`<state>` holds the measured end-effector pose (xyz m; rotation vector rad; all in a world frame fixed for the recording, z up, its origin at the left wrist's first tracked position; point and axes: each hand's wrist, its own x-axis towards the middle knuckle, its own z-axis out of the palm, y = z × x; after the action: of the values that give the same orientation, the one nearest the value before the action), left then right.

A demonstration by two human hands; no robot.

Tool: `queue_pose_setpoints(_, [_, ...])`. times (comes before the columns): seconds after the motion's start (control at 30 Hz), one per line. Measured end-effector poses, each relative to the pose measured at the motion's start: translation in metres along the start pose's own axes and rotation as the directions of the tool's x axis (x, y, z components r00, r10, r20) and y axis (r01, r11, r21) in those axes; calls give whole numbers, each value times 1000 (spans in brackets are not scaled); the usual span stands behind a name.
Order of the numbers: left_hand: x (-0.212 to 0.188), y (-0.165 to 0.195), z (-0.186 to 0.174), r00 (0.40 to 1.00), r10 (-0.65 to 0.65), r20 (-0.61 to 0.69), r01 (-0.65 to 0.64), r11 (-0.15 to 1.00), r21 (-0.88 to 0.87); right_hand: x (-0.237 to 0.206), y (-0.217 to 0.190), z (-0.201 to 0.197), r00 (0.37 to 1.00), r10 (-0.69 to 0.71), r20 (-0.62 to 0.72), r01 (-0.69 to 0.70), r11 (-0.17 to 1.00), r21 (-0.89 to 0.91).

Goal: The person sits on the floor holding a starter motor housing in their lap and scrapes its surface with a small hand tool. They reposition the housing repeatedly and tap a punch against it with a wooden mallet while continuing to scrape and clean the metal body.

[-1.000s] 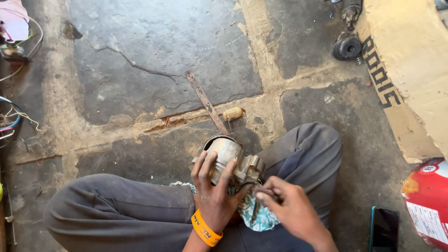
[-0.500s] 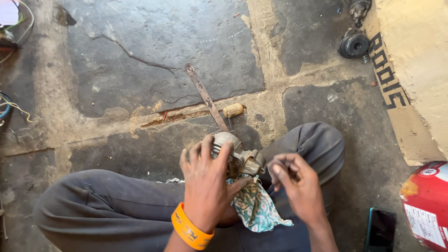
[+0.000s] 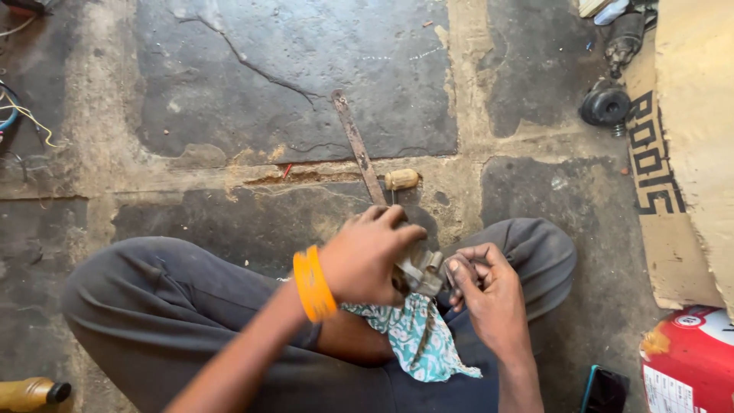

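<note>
I sit cross-legged on a stone floor. My left hand (image 3: 367, 260), with an orange band on the wrist, is wrapped over a grey metal motor part (image 3: 423, 269) held above my lap and hides most of it. My right hand (image 3: 489, 294) grips the part's right side with thumb and fingertips; whether it holds a small tool there I cannot tell. A patterned green-and-white cloth (image 3: 413, 336) hangs below the part onto my legs.
A rusty flat metal strip (image 3: 357, 149) and a small wooden-handled tool (image 3: 401, 179) lie on the floor ahead. Black motor parts (image 3: 606, 103) and cardboard (image 3: 688, 138) are at the right, a red-and-white container (image 3: 688, 359) and a phone (image 3: 604, 390) at lower right, and wires (image 3: 19, 115) at left.
My left hand has rolled over the top of the metal part, covering the round housing that showed before. The right hand stays at the part's right side. The view shifted slightly.
</note>
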<state>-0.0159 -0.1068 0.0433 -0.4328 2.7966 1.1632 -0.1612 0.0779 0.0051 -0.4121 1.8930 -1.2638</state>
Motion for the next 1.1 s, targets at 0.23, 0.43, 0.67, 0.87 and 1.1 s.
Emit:
queue_pose_setpoints(0.23, [-30, 38, 41, 847, -148, -510, 181, 983, 16, 9, -19, 22, 973, -211, -89, 191, 963, -191])
queue_pose_setpoints(0.43, [-35, 43, 36, 741, -155, -654, 137, 987, -79, 2, -17, 35, 909, -387, -152, 331, 895, -298])
queue_pose_setpoints(0.67, [-24, 21, 45, 710, -234, -665, 49, 957, -285, 35, -11, 28, 914, -391, -107, 350, 894, -279])
queue_pose_setpoints(0.87, [-18, 17, 52, 728, -252, -637, 54, 948, -314, 32, -10, 17, 950, -302, -74, 280, 934, -222])
queue_pose_setpoints(1.1, [-13, 13, 48, 735, -225, -639, 27, 952, -304, 50, -31, 25, 940, -339, -49, 291, 867, -404])
